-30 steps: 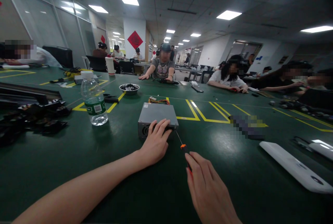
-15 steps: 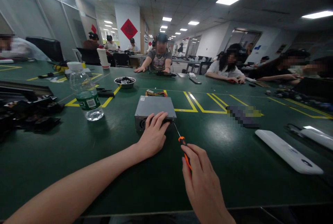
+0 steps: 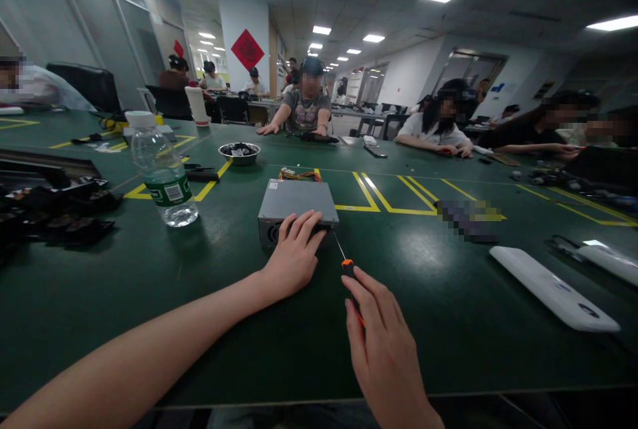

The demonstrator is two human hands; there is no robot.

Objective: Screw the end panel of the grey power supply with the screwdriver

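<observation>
A grey metal power supply box (image 3: 298,200) sits on the green table, with a fan grille on its near side and a bundle of coloured cables behind it. My left hand (image 3: 293,253) rests on the box's near edge, its fingers spread over the top and front. In my right hand (image 3: 381,323) is a screwdriver (image 3: 347,268) with an orange and black handle. Its thin shaft points up and left, and the tip is at the box's near right corner; whether it touches a screw is too small to tell.
A water bottle (image 3: 167,176) stands left of the box, near a metal bowl (image 3: 240,154) of small parts. Dark parts (image 3: 60,216) lie at the far left. A white device (image 3: 553,288) lies at right. Across the table sits a person (image 3: 308,107).
My right hand has shifted slightly and its fingers sit higher on the screwdriver handle. My left hand and the box have stayed in place.
</observation>
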